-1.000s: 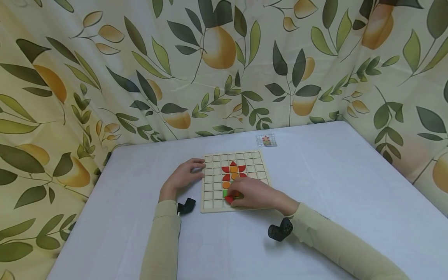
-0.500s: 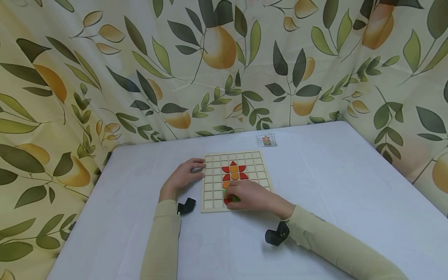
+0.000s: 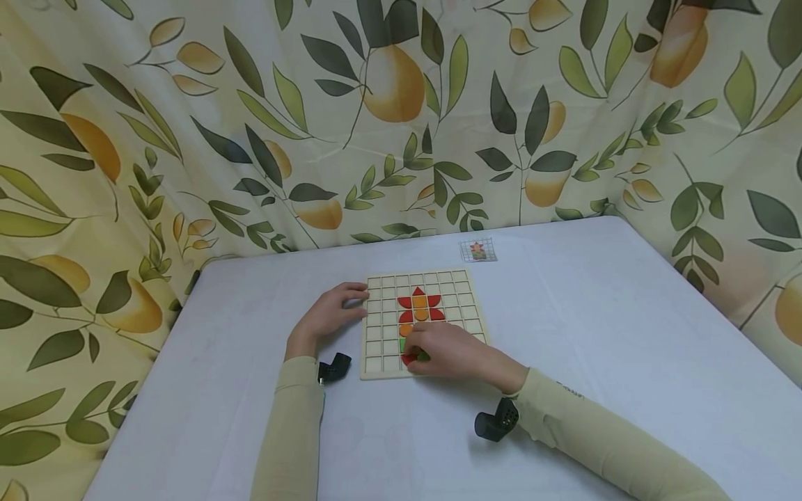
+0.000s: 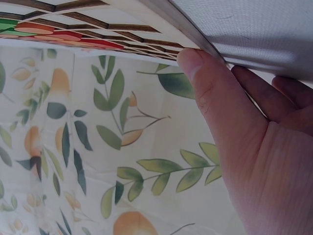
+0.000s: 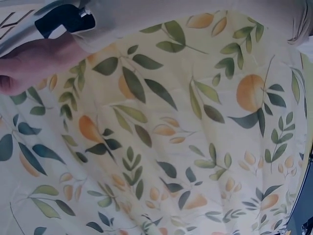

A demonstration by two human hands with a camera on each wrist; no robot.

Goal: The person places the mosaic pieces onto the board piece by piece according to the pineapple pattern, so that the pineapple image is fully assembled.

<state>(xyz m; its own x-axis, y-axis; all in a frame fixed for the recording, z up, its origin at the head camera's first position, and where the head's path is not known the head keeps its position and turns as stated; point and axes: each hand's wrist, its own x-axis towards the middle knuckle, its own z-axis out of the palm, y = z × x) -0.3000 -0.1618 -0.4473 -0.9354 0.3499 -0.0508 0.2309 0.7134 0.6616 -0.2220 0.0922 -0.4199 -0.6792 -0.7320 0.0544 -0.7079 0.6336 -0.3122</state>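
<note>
A wooden grid board (image 3: 382, 362) lies on the white table. On it, red and orange pieces (image 3: 418, 306) form a flower shape. My left hand (image 3: 351, 299) rests at the board's left edge, and its thumb (image 4: 195, 68) presses against the board's rim (image 4: 161, 14). My right hand (image 3: 432, 351) lies over the board's lower rows, its fingers curled round a red piece (image 3: 409, 359), with a green piece (image 3: 424, 356) beside it. A green square (image 3: 403, 344) shows just above. The palm hides the cells under it.
A small pattern card (image 3: 478, 250) lies near the table's far edge. A leaf-and-pear curtain (image 3: 401, 118) encloses the table at the back and on both sides. Black wrist cameras (image 3: 495, 419) sit at both cuffs.
My right hand has slid a little left and farther onto the board with the red piece. The left hand has stayed in place.
</note>
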